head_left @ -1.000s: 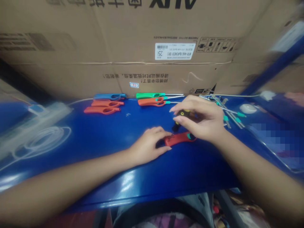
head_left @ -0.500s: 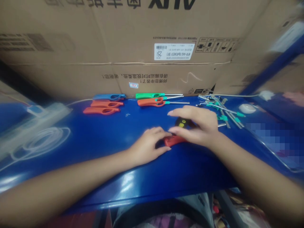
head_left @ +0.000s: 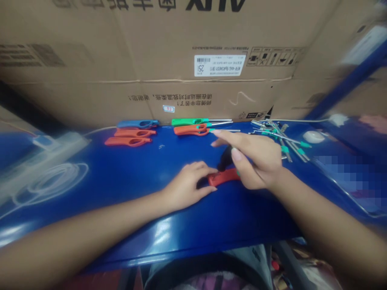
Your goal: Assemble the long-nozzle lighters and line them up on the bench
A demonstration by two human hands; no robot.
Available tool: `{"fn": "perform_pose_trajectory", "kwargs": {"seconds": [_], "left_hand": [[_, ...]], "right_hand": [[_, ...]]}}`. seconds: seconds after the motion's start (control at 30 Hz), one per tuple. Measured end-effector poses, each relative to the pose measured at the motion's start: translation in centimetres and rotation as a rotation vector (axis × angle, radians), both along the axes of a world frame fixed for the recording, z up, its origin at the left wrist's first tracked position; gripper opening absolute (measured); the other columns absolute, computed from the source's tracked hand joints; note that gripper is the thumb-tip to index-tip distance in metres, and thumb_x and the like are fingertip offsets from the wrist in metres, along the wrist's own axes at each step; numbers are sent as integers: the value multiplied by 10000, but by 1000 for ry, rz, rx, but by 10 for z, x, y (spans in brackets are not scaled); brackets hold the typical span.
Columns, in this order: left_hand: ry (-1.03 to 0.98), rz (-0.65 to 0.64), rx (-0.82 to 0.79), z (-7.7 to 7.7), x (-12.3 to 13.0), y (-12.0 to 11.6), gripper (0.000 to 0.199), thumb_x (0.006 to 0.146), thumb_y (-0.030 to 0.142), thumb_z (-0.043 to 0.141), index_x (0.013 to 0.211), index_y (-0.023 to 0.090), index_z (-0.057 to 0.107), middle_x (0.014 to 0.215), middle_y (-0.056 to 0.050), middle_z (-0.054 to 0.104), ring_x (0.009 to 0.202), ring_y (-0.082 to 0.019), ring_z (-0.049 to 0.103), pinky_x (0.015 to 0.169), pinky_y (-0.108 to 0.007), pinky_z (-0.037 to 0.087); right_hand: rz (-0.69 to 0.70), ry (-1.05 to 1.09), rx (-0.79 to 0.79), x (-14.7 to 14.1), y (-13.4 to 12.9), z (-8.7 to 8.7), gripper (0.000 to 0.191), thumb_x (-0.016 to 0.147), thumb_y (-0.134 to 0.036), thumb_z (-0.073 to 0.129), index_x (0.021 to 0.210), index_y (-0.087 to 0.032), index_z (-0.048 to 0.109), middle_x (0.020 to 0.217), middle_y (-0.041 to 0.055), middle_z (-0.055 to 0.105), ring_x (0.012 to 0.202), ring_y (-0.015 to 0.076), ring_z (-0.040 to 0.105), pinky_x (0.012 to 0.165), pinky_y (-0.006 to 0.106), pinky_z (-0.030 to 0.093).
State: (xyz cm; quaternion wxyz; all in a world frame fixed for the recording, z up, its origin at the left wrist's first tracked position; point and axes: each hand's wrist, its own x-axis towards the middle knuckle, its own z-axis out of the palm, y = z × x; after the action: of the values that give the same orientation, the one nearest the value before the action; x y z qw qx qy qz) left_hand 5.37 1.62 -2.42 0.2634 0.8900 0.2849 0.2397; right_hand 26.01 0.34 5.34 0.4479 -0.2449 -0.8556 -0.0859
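Note:
On the blue table, my left hand (head_left: 187,185) pinches the left end of a red gas lighter (head_left: 226,176) between thumb and fingers. My right hand (head_left: 258,159) is closed round a short black screwdriver (head_left: 225,158), tilted with its lower end at the top of the lighter near my left fingertips. Whether its tip touches a screw is too small to tell. The right hand covers the lighter's right end, where a bit of green shows. Behind my hands lie an orange lighter (head_left: 190,129) and a green lighter (head_left: 186,121), both with metal tubes.
Back left lie a blue lighter body (head_left: 130,124) and two orange-red ones (head_left: 121,141). Tiny screws (head_left: 161,147) lie nearby. Metal tubes with green ends (head_left: 290,143) are piled back right, by a white round object (head_left: 314,137). A cardboard box (head_left: 121,92) stands behind; coiled cable (head_left: 57,181) lies left.
My right hand has turned and tipped the screwdriver; its yellow-marked end no longer shows and its lower end now meets the lighter. My left hand stays on the lighter.

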Motion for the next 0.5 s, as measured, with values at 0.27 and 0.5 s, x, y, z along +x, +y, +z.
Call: {"fn": "perform_pose_trajectory", "kwargs": {"seconds": [0.27,0.5], "left_hand": [[-2,4,10,-1,-1,-1,357,896,322,733,1231,236,643,1151,-74,668,1084,-268,622,981,-457,483],[-10,6,-3,0,0,0,279,904,328,718,1152,210,668,1121,-77,669,1066,-265,617,957,-445,496]], "right_hand": [[-204,-35,211,0,-5,1,185,916,-265,672,1092,-239,724,655,-8,704,550,146,625,554,274,504],[15,6,-83,-6,-8,4,351,1005,-201,416,1271,-210,646,992,62,772,832,172,731,714,301,595]]}}
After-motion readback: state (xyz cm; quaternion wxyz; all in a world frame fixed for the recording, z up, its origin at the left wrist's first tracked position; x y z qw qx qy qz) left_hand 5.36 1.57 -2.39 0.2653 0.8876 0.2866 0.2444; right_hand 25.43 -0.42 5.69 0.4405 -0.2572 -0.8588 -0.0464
